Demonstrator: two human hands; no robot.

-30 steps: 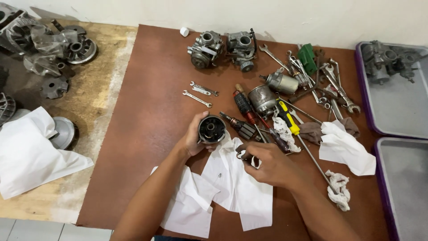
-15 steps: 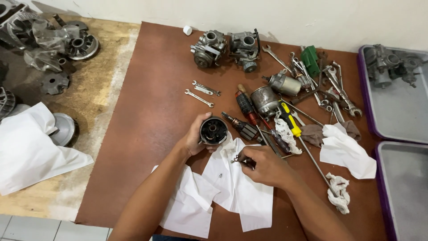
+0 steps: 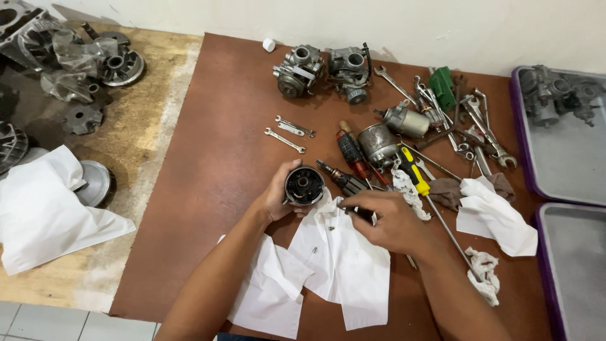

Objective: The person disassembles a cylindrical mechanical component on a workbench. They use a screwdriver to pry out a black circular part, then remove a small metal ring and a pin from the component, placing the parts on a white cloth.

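Brown board covers the counter (image 3: 208, 208) where I am working, and my left hand (image 3: 278, 196) sits near its middle, wrapped around a round black motor housing (image 3: 304, 185) with its open end turned up toward me. The fingers curl around the far and left side of that housing, so the hand is closed on it. My right hand (image 3: 388, 221) lies at about three o'clock from the housing, just beside it, fingers pinched narrow on a small dark metal part (image 3: 353, 211); what exactly the part is I cannot tell. Both hands hover over crumpled white paper sheets (image 3: 344, 265) spread at six o'clock from the housing, with a few tiny screws (image 3: 314, 250) lying on them.

At one o'clock from the housing lies a red-and-black armature (image 3: 350, 151), and beside it a grey metal motor body (image 3: 379, 144). A yellow-handled screwdriver (image 3: 413, 170) lies at two o'clock, its shaft running down toward four o'clock. Two small spanners (image 3: 287, 132) rest at eleven o'clock. Further off at twelve o'clock stand two carburettors (image 3: 325, 69), close together. A heap of wrenches (image 3: 473, 126) and a green part (image 3: 442, 87) fill the two o'clock corner. Grey trays with purple rims (image 3: 527, 158) sit at the three o'clock edge. At nine o'clock, well apart, a large white cloth (image 3: 44, 208) lies on bare wood near engine castings (image 3: 69, 57)
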